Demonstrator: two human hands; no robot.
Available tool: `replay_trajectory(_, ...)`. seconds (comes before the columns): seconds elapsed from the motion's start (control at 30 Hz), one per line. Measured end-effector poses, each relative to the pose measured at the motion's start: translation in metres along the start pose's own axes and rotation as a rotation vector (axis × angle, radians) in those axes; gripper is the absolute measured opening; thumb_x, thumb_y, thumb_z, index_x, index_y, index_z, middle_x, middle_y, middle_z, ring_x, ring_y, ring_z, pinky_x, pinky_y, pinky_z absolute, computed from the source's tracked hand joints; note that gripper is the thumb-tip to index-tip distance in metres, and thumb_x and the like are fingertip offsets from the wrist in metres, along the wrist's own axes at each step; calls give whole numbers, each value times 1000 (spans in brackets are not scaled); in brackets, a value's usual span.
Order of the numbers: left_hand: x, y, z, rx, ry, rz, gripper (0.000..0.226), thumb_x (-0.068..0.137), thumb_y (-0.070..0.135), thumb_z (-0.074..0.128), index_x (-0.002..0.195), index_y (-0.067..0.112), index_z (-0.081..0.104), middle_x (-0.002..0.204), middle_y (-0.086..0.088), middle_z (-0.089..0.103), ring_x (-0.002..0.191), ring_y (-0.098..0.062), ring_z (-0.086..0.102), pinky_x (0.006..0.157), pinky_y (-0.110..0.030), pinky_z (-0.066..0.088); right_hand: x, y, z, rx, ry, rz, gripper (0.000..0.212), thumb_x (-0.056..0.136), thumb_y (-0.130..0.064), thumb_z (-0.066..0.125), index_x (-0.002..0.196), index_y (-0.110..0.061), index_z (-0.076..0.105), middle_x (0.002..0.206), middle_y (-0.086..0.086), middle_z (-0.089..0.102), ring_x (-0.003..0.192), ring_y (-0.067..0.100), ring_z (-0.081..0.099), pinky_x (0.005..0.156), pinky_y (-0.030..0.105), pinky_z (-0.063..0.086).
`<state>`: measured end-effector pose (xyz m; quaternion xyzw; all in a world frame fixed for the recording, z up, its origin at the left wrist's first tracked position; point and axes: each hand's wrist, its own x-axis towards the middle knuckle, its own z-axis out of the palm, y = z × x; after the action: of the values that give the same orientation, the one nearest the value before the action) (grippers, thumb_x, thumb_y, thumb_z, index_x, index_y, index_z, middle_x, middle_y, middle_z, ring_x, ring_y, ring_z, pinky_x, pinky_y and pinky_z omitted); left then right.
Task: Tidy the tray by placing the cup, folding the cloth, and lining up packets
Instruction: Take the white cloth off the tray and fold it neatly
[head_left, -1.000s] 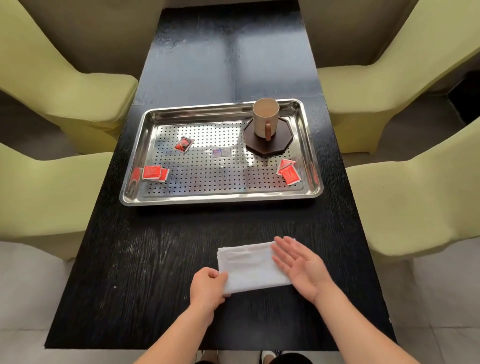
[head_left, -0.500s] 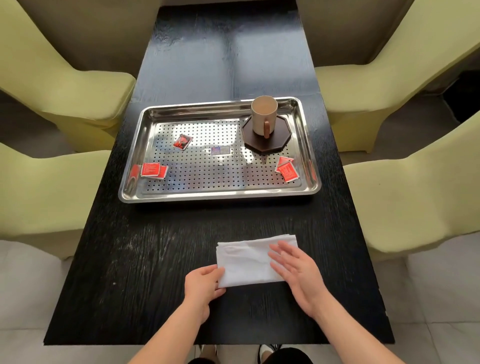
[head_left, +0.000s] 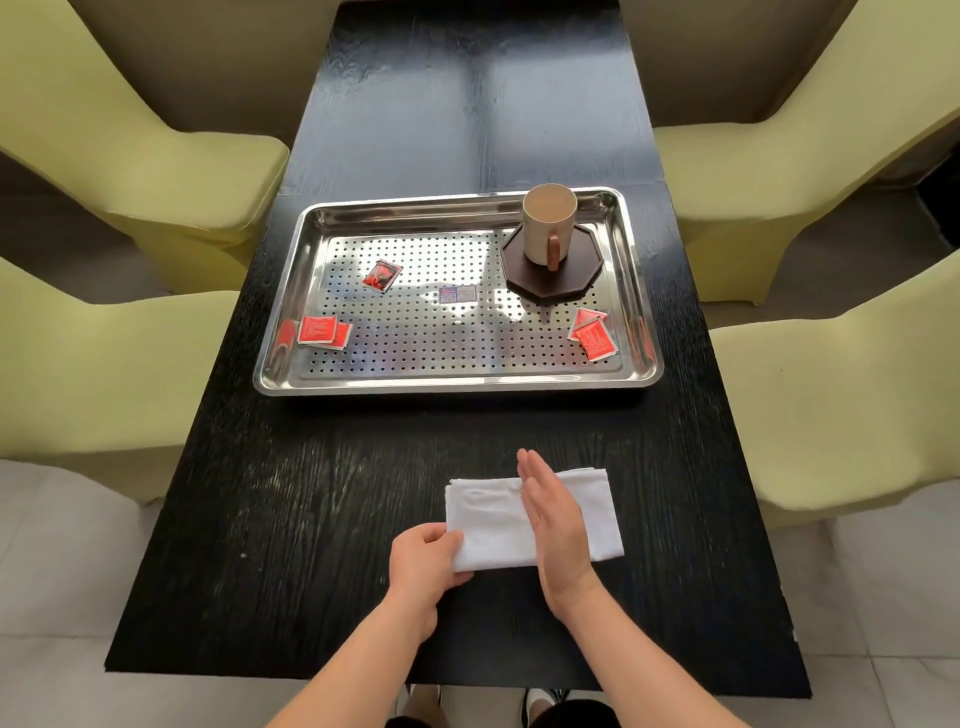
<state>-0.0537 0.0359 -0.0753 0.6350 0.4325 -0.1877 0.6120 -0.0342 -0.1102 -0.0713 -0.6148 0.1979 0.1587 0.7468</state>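
Folding step: white folded cloth (head_left: 488, 525) lies near the near edge of black wood-grain surface (head_left: 311, 519), outside perforated steel tray (head_left: 457, 387). Right hand (head_left: 553, 525), flat a moment ago, now stands edge-on across cloth middle, fingers straight and together. Left hand (head_left: 423, 564) pinches cloth's near-left corner. Likely marking crease for next fold. Red square packets (head_left: 318, 330) lie scattered in tray, not yet lined up.

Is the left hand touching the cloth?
Touching. The head view shows the left hand gripping the cloth at its near left corner.
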Motion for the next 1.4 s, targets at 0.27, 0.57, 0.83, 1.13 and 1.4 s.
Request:
replay_trajectory(0.27, -13, 3, 1, -28, -21, 32, 15, 96, 9, 57, 97, 13, 71, 98, -8, 73, 90, -24, 73, 68, -38, 64, -17, 14, -2, -75, -26, -16, 58, 90, -41, 55, 146, -33, 41, 141, -22, 47, 119, -16, 49, 85, 1, 42)
replay_trajectory(0.57, -27, 11, 5, 50, -31, 172, 24, 94, 10, 58, 90, 27, 74, 82, 9, 76, 78, -6, 74, 62, -29, 61, -24, 34, -3, -29, 14, -35, 58, 85, -34, 55, 142, -35, 48, 142, -18, 50, 126, -5, 49, 91, 10, 45)
replay_trajectory(0.83, -45, 15, 24, 411, 77, 453, 21, 96, 19, 56, 94, 37, 67, 72, 7, 73, 69, -10, 71, 64, -36, 62, -24, 32, -6, -19, 21, -32, 49, 92, -23, 54, 141, -26, 52, 138, -10, 54, 124, 6, 53, 88, 15, 51)
replay_trajectory(1.13, -59, 29, 54, 759, 173, 709, 16, 95, 25, 60, 106, 19, 69, 75, 15, 64, 65, -4, 62, 60, -26, 58, -24, 8, -95, -808, 504, -191, 32, 94, -16, 65, 126, -13, 65, 113, 0, 64, 97, 15, 59, 80, 32, 54)
replay_trajectory(1.4, -62, 38, 101, 953, 114, 815, 24, 95, 16, 50, 114, 21, 64, 83, 3, 70, 72, -14, 64, 62, -26, 49, -1, 4, -97, -893, 427, -121, 15, 93, -21, 65, 104, -18, 74, 90, -11, 61, 80, 7, 56, 64, 16, 37)
